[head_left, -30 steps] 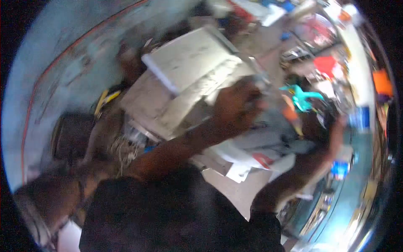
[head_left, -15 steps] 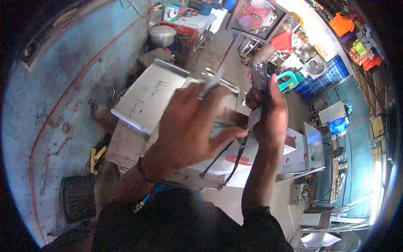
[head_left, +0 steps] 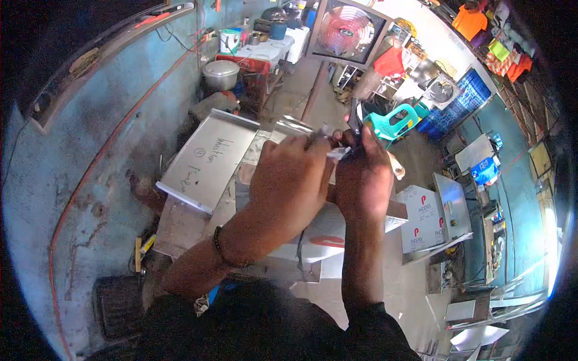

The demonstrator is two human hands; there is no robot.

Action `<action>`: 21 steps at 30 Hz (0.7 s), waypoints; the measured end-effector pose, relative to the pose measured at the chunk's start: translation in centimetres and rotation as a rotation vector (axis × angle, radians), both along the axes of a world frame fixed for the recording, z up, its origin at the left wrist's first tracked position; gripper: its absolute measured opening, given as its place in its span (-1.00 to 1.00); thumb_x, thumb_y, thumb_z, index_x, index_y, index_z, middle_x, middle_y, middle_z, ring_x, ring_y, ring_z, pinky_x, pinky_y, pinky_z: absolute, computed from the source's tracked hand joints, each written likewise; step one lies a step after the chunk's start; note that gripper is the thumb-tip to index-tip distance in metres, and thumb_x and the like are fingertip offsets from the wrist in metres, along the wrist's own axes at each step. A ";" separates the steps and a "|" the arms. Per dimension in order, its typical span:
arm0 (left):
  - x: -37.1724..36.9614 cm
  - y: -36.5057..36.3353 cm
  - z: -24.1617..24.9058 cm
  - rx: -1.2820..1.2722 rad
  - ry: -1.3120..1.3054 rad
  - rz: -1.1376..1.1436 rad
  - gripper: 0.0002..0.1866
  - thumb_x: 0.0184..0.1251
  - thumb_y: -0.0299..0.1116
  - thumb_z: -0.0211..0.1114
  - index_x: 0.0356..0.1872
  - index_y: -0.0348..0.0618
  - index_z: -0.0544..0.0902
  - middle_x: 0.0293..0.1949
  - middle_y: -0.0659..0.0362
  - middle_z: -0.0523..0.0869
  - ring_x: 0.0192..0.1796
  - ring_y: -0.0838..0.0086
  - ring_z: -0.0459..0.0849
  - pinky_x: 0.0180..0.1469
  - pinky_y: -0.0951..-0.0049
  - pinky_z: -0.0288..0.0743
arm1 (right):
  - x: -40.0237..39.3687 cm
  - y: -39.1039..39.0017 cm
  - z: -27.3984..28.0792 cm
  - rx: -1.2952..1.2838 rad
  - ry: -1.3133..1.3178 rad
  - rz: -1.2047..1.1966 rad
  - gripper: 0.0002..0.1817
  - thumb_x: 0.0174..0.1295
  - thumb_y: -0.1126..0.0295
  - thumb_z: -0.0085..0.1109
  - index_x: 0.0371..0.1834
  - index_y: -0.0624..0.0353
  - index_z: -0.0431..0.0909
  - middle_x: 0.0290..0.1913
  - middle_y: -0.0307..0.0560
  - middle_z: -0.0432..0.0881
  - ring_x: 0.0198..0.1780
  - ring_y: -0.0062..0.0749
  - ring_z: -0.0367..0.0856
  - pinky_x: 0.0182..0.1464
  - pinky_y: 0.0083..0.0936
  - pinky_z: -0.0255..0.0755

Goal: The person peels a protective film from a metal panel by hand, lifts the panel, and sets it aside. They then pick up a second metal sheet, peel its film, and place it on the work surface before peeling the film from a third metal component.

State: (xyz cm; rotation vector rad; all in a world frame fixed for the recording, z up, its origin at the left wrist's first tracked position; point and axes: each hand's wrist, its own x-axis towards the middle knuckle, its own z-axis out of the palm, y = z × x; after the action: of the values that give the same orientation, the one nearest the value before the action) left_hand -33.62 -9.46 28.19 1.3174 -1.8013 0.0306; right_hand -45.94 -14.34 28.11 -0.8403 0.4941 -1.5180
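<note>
My right hand is closed around a dark, glossy, handle-like object, its upper end showing above the fingers. What kind of object it is I cannot make out. Close beside it, my left hand is bent in with curled fingers, near a small pale, shiny piece between the hands. Blur and the fingers hide what the left hand grips. Below the hands, a thin black cord or strip hangs down in front of the workbench.
A marked sheet-metal tray lies at the left on a bench. White panels with red logos stand to the right. Further off are a framed fan, a teal plastic chair and a lidded pot. A blue wall runs along the left.
My left hand has come across to meet my right hand, its fingers curling in. The right hand has lowered slightly and turned, with the dark object still in it. The view has shifted a little.
</note>
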 end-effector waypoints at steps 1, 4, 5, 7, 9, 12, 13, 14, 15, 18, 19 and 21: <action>0.0 -0.8 -0.1 -0.053 0.103 -0.043 -0.81 0.32 -0.38 0.27 -0.11 -0.21 0.59 -0.26 -0.13 0.68 -0.16 -0.10 0.66 -0.12 -0.02 0.48 | -0.2 -0.1 -0.1 -0.004 -0.004 -0.002 -0.70 0.48 0.26 0.01 -0.04 0.31 0.56 -0.24 -0.06 0.63 -0.18 -0.38 0.56 -0.02 -0.47 0.37; -1.1 -1.2 0.5 0.032 0.215 0.021 -0.81 0.33 -0.37 0.27 -0.13 -0.23 0.58 -0.23 -0.13 0.68 -0.11 -0.10 0.67 -0.09 0.00 0.50 | -0.6 -0.6 -0.7 0.030 -0.054 0.040 -0.77 0.45 0.34 0.01 -0.09 0.30 0.54 -0.21 -0.03 0.64 -0.17 -0.37 0.58 -0.03 -0.45 0.40; -1.6 -1.4 0.5 0.025 0.224 0.015 -0.78 0.35 -0.37 0.28 -0.08 -0.24 0.54 -0.20 -0.16 0.67 -0.12 -0.12 0.66 -0.13 -0.02 0.50 | -0.8 -0.7 -0.8 0.042 -0.044 0.068 -0.79 0.45 0.36 -0.01 -0.09 0.29 0.54 -0.18 -0.02 0.64 -0.15 -0.37 0.58 -0.04 -0.46 0.40; -2.3 -1.9 0.2 -0.070 0.215 -0.026 -0.73 0.36 -0.37 0.27 -0.01 -0.23 0.52 -0.17 -0.17 0.65 -0.11 -0.15 0.65 -0.13 -0.03 0.51 | -0.6 -0.6 -0.4 0.053 -0.034 0.098 -0.80 0.44 0.38 -0.02 -0.10 0.28 0.54 -0.15 -0.01 0.64 -0.12 -0.37 0.58 -0.05 -0.46 0.41; -2.6 -2.2 0.0 -0.146 0.183 -0.100 -0.52 0.36 -0.36 0.28 0.25 -0.22 0.39 -0.08 -0.24 0.60 -0.09 -0.22 0.63 -0.11 -0.06 0.53 | 0.1 -0.3 0.4 0.119 0.003 -0.072 -0.77 0.43 0.27 -0.01 -0.15 0.20 0.55 -0.31 -0.02 0.65 -0.31 -0.34 0.61 -0.23 -0.46 0.44; -2.5 -2.0 0.4 -0.053 0.123 -0.182 -0.42 0.35 -0.38 0.28 0.36 -0.23 0.32 -0.03 -0.29 0.57 -0.07 -0.24 0.63 -0.08 -0.05 0.55 | -1.1 -0.4 -0.4 0.209 -0.025 0.165 -0.67 0.43 0.12 -0.03 -0.11 0.15 0.58 -0.53 -0.07 0.61 -0.57 -0.32 0.53 -0.45 -0.43 0.40; -2.5 -2.4 -0.3 -0.111 0.100 -0.202 -0.38 0.36 -0.39 0.27 0.41 -0.22 0.27 0.04 -0.33 0.54 -0.05 -0.27 0.63 -0.06 -0.04 0.56 | -0.7 -0.8 -0.7 0.243 -0.029 0.105 -0.44 0.44 -0.13 -0.10 0.09 0.16 0.55 -0.68 -0.12 0.54 -0.75 -0.30 0.40 -0.59 -0.41 0.32; -2.5 -2.4 -0.2 -0.112 0.095 -0.203 -0.38 0.36 -0.39 0.27 0.41 -0.22 0.27 0.04 -0.33 0.54 -0.05 -0.27 0.63 -0.06 -0.04 0.56 | -0.7 -0.8 -0.6 0.241 -0.035 0.105 -0.44 0.44 -0.13 -0.10 0.09 0.16 0.55 -0.68 -0.12 0.54 -0.75 -0.30 0.40 -0.59 -0.41 0.32; -2.6 -2.3 -0.1 -0.156 0.050 -0.182 -0.41 0.36 -0.39 0.26 0.38 -0.22 0.31 0.06 -0.33 0.53 -0.05 -0.28 0.63 -0.06 -0.04 0.56 | -0.7 -0.6 -0.3 0.206 -0.053 0.131 -0.38 0.43 -0.19 -0.14 0.17 0.16 0.48 -0.63 -0.11 0.56 -0.71 -0.33 0.42 -0.56 -0.43 0.33; -2.5 -2.3 0.2 -0.120 0.036 -0.157 -0.51 0.37 -0.40 0.25 0.29 -0.22 0.40 0.07 -0.32 0.54 -0.07 -0.29 0.63 -0.08 -0.05 0.57 | -0.7 0.2 0.9 0.103 -0.102 0.212 -0.13 0.38 -0.38 -0.25 0.43 0.16 0.24 -0.49 -0.08 0.63 -0.60 -0.39 0.50 -0.48 -0.47 0.36; -2.4 -2.4 0.3 -0.044 0.070 -0.150 -0.57 0.37 -0.40 0.25 0.23 -0.23 0.45 0.07 -0.31 0.56 -0.08 -0.29 0.64 -0.10 -0.07 0.57 | -0.6 0.3 1.2 0.069 -0.115 0.242 -0.05 0.36 -0.45 -0.29 0.52 0.16 0.16 -0.44 -0.07 0.65 -0.56 -0.42 0.52 -0.45 -0.49 0.37; -2.0 -2.6 0.4 -0.064 0.068 -0.129 -0.63 0.37 -0.42 0.24 0.16 -0.24 0.48 0.03 -0.30 0.58 -0.10 -0.27 0.64 -0.11 -0.08 0.56 | -0.8 0.8 1.2 0.047 -0.094 0.285 -0.01 0.34 -0.47 -0.33 0.56 0.15 0.03 -0.01 0.12 0.49 -0.10 -0.14 0.46 -0.02 -0.25 0.28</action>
State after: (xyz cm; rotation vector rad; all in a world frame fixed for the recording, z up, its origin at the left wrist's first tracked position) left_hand -35.59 -12.01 28.62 1.1417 -1.8091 -0.0269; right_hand -46.74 -13.57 29.32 -0.7642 0.3246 -1.2717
